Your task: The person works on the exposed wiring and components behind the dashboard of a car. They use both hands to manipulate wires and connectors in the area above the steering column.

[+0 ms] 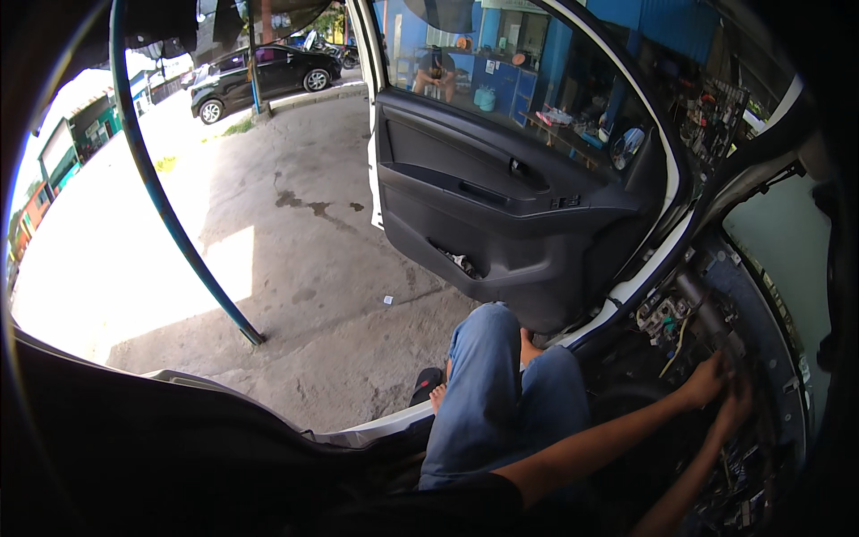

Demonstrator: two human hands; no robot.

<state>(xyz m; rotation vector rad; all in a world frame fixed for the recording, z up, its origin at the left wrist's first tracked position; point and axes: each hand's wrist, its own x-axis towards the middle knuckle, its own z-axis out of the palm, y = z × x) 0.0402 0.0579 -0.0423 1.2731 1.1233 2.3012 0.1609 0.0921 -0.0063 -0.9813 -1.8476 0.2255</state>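
At the lower right, inside a car with its dashboard stripped, my left hand (702, 383) reaches up with curled fingers to the dark metal beam (702, 300) and parts below it. My right hand (735, 401) is close beside it, a little lower and to the right, also curled. What either one grips is too dim and small to make out. Above my hands, exposed wiring and connectors (662, 318) hang at the left of the beam. My legs in blue jeans (474, 394) angle toward the doorway, one bare foot by a black sandal (425, 385).
An open car door (501, 233) stands ahead, with a seated person (437, 72) and a workbench seen through its window. A blue pole (179, 224) rises from concrete ground (295, 251) on the left, and a black car (259, 80) is parked beyond. The windscreen (774, 251) is at the right.
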